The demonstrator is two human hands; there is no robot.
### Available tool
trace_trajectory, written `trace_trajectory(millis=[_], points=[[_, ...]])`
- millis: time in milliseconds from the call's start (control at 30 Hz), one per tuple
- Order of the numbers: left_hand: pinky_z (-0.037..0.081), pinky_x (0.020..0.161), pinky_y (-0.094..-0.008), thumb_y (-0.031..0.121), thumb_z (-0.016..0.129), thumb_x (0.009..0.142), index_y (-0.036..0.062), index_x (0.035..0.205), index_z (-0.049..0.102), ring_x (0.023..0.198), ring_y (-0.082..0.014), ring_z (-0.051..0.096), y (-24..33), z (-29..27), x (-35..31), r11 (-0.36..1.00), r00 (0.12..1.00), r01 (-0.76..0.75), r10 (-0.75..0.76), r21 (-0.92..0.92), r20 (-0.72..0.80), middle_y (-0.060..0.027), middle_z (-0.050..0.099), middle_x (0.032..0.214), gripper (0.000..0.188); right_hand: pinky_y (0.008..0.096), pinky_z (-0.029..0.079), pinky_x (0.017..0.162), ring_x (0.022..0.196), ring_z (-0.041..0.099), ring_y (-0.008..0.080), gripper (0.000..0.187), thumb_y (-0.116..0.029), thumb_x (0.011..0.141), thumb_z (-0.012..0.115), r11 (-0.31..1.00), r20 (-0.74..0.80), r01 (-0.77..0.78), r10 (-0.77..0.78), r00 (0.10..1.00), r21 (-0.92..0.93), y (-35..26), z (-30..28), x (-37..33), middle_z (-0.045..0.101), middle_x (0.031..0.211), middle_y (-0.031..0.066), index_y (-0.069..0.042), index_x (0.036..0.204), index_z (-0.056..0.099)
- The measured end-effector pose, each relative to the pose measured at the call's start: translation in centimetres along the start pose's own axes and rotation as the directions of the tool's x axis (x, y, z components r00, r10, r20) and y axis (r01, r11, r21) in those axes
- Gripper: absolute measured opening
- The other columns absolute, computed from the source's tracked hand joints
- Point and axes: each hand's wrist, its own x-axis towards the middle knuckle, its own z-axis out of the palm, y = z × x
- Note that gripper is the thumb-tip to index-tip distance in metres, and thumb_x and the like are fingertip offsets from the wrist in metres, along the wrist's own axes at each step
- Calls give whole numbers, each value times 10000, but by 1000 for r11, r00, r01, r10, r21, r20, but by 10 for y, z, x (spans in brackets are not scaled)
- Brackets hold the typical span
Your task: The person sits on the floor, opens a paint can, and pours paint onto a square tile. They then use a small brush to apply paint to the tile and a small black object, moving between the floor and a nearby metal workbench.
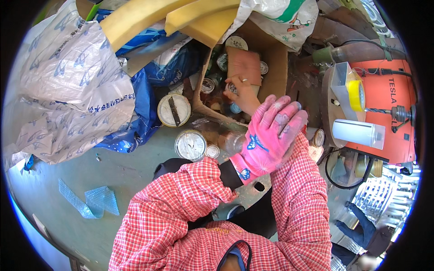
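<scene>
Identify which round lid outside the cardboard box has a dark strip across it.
The cream lid left of the cardboard box, beside the blue bag; a dark strip crosses it. The large silvery lid and small lid lower in the picture show none.

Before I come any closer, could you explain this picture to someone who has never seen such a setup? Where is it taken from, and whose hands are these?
There is no machine arm here; these are a person's own hands. A wide camera on the person's head looks down, so straight edges bend near the rim. The left hand, in a pink glove, lies over the checked sleeve of the right arm. The bare right hand reaches into a cardboard box. Its fingers are at a can, though I can't tell whether they grip it. On the greenish floor lie a round tin and a blue strip. An orange case stands to the right.
</scene>
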Motion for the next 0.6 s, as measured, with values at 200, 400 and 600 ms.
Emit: trace_trajectory(millis=[200,400,600], points=[[344,1030,-511,147,669,569,73,1136,589,1132,-320,521,3,-2,4,997,995,-53,48,-56,-83,-124,557,1177,578,437,421,883,1049,479,388,443,-104,678,759,998,95,68,-69,993,13,25,38,17,478,1064,185,-47,1044,515],[341,1030,-514,137,668,571,76,1152,579,1129,-320,522,2,-8,5,998,997,-17,12,-65,-77,-117,555,1181,591,427,395,933,1093,481,361,509,-179,668,774,925,209,70,10,978,-373,18,47,23,507,1131,145,-71,1102,530],[333,1032,-516,149,678,589,70,1164,564,1133,-326,518,1,-15,7,995,998,-2,-5,-95,-65,-117,555,1183,591,398,380,929,1088,503,294,541,-302,674,740,864,107,171,-136,985,-474,-1,77,41,572,1112,111,-78,1131,556]])
